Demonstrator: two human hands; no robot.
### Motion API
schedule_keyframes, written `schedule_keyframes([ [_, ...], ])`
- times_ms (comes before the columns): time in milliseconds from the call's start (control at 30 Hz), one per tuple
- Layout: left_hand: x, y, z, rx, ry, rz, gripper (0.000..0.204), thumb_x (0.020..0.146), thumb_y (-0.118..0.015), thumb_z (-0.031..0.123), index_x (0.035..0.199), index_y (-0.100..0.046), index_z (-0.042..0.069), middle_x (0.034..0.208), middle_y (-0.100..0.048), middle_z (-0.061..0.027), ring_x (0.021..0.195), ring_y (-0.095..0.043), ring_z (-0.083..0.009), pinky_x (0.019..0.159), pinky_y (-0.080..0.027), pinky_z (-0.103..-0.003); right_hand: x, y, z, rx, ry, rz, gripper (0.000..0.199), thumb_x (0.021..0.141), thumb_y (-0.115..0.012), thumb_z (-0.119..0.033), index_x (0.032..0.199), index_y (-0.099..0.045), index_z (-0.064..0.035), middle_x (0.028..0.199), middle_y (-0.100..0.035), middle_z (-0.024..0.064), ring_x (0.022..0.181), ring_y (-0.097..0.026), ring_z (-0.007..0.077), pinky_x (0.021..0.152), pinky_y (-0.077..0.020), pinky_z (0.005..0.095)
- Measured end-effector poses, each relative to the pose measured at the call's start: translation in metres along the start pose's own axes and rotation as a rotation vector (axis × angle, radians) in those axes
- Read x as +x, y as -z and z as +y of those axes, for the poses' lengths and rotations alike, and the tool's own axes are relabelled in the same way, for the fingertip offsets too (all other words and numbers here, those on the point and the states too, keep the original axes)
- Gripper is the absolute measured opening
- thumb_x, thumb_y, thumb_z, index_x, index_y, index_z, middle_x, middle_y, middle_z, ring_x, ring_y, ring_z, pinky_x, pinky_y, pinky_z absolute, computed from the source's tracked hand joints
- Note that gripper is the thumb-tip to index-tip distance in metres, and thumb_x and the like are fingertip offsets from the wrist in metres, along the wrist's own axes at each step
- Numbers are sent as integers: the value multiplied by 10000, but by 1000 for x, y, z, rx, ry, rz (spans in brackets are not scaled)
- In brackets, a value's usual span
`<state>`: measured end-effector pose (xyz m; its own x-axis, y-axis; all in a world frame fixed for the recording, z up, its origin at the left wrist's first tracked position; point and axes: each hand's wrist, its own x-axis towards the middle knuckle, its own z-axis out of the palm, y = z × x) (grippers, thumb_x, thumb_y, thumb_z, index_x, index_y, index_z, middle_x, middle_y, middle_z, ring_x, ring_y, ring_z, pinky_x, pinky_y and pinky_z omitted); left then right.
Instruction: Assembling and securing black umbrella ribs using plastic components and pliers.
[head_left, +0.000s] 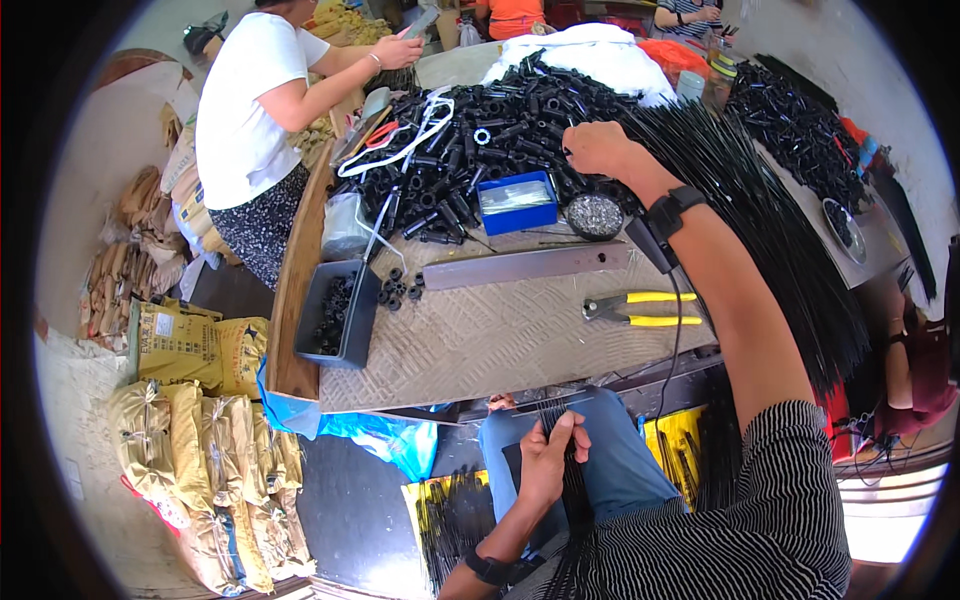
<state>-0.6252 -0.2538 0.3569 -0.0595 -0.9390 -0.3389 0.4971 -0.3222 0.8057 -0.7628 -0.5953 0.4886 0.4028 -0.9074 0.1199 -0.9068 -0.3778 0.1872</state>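
Observation:
Above my lap, my left hand (pixel 553 455) is closed around a bundle of thin black rods (pixel 576 500). My right arm stretches over the bench to the far pile of black tubular plastic parts (pixel 520 105). There my right hand (pixel 602 150) has its fingers curled in at the pile's edge, beside long black rods (pixel 740 190). Whatever it grips is hidden. Just nearer than this hand is a round dish of small metal pieces (pixel 594 216). A blue box of thin pale strips (pixel 517 203) is left of the dish.
On the bench lie yellow-handled cutting pliers (pixel 640 308), a flat metal bar (pixel 525 265) and a dark bin of black rings (pixel 337 312). A cable (pixel 672 350) hangs over the bench's near edge. A co-worker in white (pixel 255 100) stands far left, holding a phone. Sacks (pixel 200 450) fill the left floor.

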Motion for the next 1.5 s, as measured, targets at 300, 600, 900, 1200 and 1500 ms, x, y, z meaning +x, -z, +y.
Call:
schedule_keyframes([
  [300,0,6,6,-10,22,-3,217,902,-505,190,878,-540,-23,662,-551,-56,538,-494,-106,505,-410,-225,33,-28,23,154,-268,-85,232,748,-536,-115,951,-637,-67,933,-648,116,893,-625,260,749,-488,378],
  [600,10,14,5,19,42,-4,202,908,-485,179,879,-533,-14,656,-549,-61,532,-490,-114,503,-405,-234,44,-26,16,23,-256,-85,256,728,-599,-185,958,-641,-80,980,-638,111,921,-616,265,758,-489,377],
  [900,7,14,8,55,39,21,189,917,-447,158,882,-516,-13,641,-540,-69,523,-485,-125,509,-406,-246,64,-36,25,172,-297,188,241,720,-570,-160,936,-631,-73,896,-651,115,842,-633,284,728,-502,384],
  [1200,10,14,7,8,39,39,208,904,-497,165,884,-534,-38,657,-547,-70,537,-493,-123,509,-406,-239,83,-65,2,671,149,69,579,803,-549,-94,1321,-334,-240,1224,-406,237,1073,-467,380,928,-389,395],
  [1500,10,11,7,76,33,16,205,914,-466,186,886,-523,-9,639,-542,-56,535,-488,-115,515,-407,-239,64,-40,-4,82,-161,-2,394,861,-512,-273,1246,-427,-279,1231,-437,103,1127,-464,314,919,-336,554],
])
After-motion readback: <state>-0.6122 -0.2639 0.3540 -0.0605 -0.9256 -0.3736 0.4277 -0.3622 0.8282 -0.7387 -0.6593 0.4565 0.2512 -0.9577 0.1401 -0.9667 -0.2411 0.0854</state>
